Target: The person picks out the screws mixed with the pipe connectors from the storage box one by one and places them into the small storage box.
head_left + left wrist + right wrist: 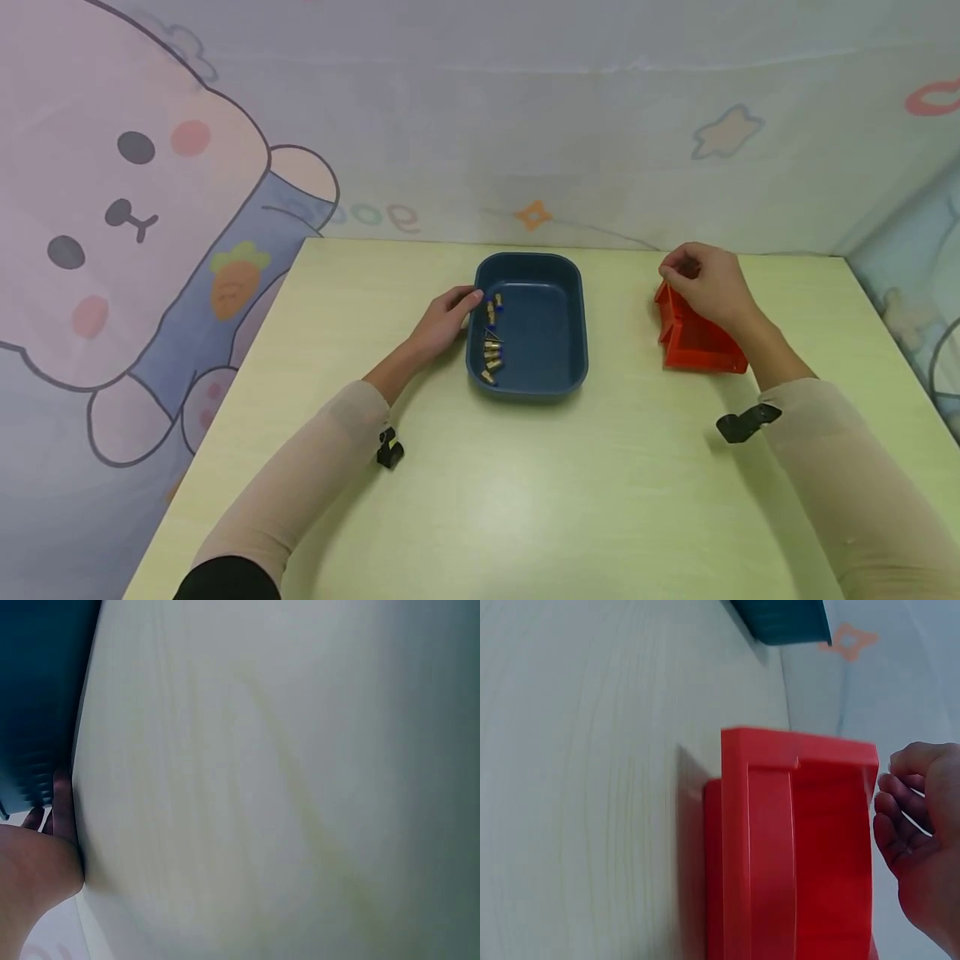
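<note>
A dark blue tray (532, 333) stands on the table, and several small brass fittings (492, 346) with blue ends lie along its left side. My left hand (442, 321) grips that side, thumb over the rim and the other fingers outside against the wall. In the left wrist view the fingers (64, 799) press against the tray's ribbed outer wall. My right hand (705, 283) is over the far end of a red open bin (705, 348), its fingers curled. In the right wrist view the fingertips (885, 802) are close beside the bin's rim; I cannot tell if they pinch anything small.
The pale wooden table (525, 500) reaches back to a printed cloth backdrop (450, 108). Bare tabletop lies between the tray and the bin. A black wrist camera (748, 423) hangs under the right cuff, another black camera (390, 448) under the left one.
</note>
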Action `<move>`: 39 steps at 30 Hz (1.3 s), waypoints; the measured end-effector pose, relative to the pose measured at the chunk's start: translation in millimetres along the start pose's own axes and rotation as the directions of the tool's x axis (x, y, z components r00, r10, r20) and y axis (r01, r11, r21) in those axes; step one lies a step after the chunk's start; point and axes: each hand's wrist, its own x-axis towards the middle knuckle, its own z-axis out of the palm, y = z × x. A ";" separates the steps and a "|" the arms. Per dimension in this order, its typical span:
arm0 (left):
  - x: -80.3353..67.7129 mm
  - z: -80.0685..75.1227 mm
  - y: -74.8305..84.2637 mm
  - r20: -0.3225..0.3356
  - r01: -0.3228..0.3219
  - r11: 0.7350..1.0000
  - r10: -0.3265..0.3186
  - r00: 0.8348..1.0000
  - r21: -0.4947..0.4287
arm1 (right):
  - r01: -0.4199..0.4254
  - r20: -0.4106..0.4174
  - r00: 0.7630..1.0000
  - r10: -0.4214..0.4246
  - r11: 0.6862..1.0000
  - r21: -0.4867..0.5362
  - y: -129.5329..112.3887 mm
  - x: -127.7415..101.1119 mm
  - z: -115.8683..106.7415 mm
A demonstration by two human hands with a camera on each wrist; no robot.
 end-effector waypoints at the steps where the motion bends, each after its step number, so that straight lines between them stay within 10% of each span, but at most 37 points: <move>1: 0.1 0.6 0.1 -0.001 0.002 1.000 -0.002 1.000 0.003 | 0.012 0.003 1.000 -0.012 1.000 0.006 -2.0 -0.1 2.3; 39: 3.1 -1.5 -6.7 0.004 0.002 1.000 -0.002 1.000 0.010 | 0.256 0.069 0.962 -0.264 0.961 0.104 -66.7 18.1 55.6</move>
